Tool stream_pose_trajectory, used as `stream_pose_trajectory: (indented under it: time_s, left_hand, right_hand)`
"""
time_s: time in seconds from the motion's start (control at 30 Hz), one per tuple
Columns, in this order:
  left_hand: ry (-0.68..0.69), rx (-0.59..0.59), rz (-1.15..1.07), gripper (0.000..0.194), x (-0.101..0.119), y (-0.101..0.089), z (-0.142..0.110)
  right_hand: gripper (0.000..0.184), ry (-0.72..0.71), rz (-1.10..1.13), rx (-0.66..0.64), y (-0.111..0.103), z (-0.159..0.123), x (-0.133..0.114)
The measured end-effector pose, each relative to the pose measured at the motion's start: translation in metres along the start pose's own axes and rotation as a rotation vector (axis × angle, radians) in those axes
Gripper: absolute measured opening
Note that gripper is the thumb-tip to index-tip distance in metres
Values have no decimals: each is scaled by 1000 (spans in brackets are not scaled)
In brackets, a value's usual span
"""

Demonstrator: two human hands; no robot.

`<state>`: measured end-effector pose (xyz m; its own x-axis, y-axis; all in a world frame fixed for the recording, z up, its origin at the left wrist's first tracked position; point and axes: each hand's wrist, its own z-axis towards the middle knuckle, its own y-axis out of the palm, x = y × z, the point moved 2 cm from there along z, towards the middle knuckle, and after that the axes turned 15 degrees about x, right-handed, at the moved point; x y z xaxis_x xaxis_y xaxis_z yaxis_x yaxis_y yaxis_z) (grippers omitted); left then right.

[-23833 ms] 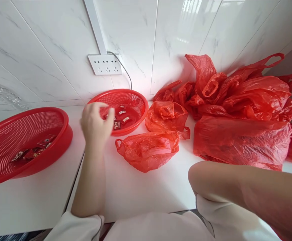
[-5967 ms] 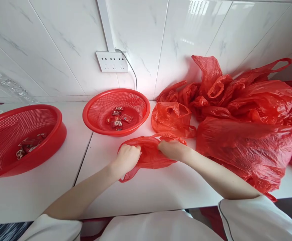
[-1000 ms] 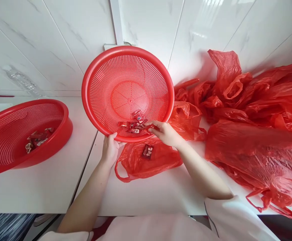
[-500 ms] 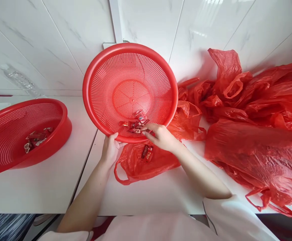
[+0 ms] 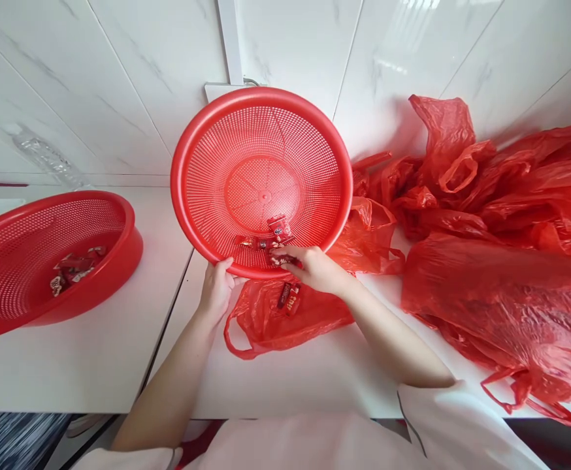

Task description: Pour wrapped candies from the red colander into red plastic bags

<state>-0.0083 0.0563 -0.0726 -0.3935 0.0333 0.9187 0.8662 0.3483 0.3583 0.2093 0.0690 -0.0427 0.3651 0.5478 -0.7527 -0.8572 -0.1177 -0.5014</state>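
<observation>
A round red plastic colander [image 5: 261, 98] is tilted toward me, with my left hand [image 5: 217, 287] closed on its lower left rim. Several small wrapped candies [image 5: 279, 228] lie at the low side inside it. My right hand [image 5: 317, 269] reaches over the lower rim, its fingers pinched around a dark red wrapped candy [image 5: 281, 258]. Below the colander a red plastic bag [image 5: 266, 326] is spread on the table, with two wrapped snack bars [image 5: 290, 299] on it.
To the left stands another red colander [image 5: 114, 261] with several wrapped candies [image 5: 74, 266] in it. A clear plastic bottle [image 5: 45, 155] lies by the tiled wall. Crumpled red plastic bags [image 5: 501, 287] cover the right side of the white table [image 5: 246, 385].
The colander has shifted slightly right in view. My right fingers have closed on a candy, and the candies near them have moved a little.
</observation>
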Motion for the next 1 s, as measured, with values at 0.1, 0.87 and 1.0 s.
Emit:
stream_pose_trajectory:
  time_s: [0.1,0.87,1.0]
  left_hand:
    - [25,13,-6,42,0,-4,5]
    - [-43,-21,6,40,-2,-4,2]
    - [-10,8,2,48,2,-5,5]
  right_hand:
    - [32,191,152,27,-6,0,5]
    - [27,-83,-57,-126,-6,-1,-4]
    - [30,-10,-6,-22,-20,0,-9]
